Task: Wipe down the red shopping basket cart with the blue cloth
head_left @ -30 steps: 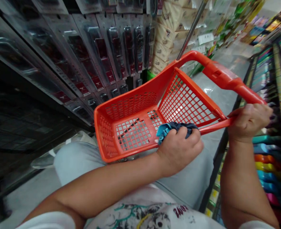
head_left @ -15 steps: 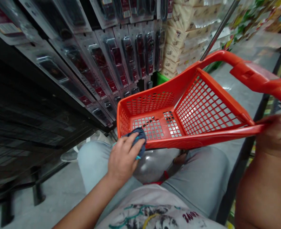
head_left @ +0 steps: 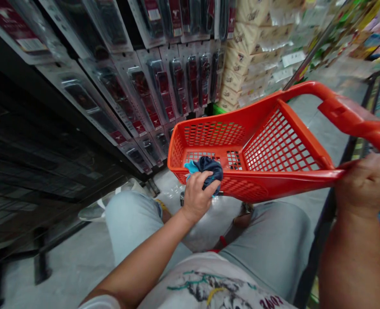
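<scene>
L hand (head_left: 199,197): grip clasping cloth (head_left: 214,171), near rim (head_left: 267,174) of red cart (head_left: 244,187)
R hand (head_left: 363,184): grip closed on cart's R end
Far edge: hanging packs (head_left: 164,88), L
Room: floor (head_left: 70,253), near L

The only view looks from the person's head, forward and steeply down, over a white printed fabric shirt (head_left: 214,281) close below, into an open-topped red plastic lattice cart (head_left: 293,180) nearby. It faces the cart's near long edge; the curved red plastic handle (head_left: 354,116) runs past the right border.
</scene>
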{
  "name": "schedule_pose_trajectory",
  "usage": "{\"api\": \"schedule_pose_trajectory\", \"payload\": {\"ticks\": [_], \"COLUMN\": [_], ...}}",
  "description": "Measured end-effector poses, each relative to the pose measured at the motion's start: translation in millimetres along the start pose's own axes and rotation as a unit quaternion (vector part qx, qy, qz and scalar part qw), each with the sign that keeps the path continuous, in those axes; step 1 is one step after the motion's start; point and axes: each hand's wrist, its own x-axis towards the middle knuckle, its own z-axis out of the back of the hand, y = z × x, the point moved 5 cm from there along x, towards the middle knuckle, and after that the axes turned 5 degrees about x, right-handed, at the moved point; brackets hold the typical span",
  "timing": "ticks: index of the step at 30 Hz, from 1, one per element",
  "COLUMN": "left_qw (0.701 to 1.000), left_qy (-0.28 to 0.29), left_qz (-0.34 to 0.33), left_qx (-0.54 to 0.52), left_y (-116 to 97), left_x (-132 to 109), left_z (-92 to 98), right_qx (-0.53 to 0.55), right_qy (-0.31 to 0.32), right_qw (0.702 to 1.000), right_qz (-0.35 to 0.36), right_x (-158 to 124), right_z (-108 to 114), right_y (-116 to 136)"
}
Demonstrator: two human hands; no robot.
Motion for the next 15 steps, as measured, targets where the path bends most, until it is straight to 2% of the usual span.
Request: {"api": "schedule_pose_trajectory", "payload": {"ticks": [4, 6, 7, 8, 10, 13, 15], "left_qw": [0.989, 0.977, 0.971, 0.964, 0.956, 0.958, 0.957], "left_qy": [0.003, -0.018, -0.028, -0.037, -0.041, -0.017, -0.002], "left_qz": [0.148, 0.21, 0.237, 0.259, 0.282, 0.26, 0.243], "left_qx": [-0.027, -0.025, -0.029, -0.037, -0.065, -0.124, -0.158], "left_y": [64.4, 81.8, 82.9, 78.7, 56.7, 13.6, 1.4], "left_x": [-31.5, -37.8, -37.2, -34.2, -23.1, -3.6, 3.3], "left_z": [-12.6, -20.9, -27.1, -34.7, -53.1, -80.1, -91.7], "right_qx": [-0.009, -0.017, -0.02, -0.021, -0.021, -0.021, -0.025], "right_qy": [-0.009, -0.009, -0.014, -0.016, -0.025, -0.039, -0.051], "right_qw": [1.0, 1.0, 1.0, 1.0, 0.999, 0.999, 0.998], "right_qz": [0.005, -0.004, -0.006, -0.007, -0.005, -0.004, 0.003], "right_x": [-2.2, -1.7, -1.5, -1.6, -2.3, -4.0, -5.1], "right_z": [-0.5, -2.5, -3.2, -4.0, -5.3, -7.5, -8.6], "right_y": [8.4, 13.3, 16.2, 19.3, 24.8, 27.6, 27.1]}}
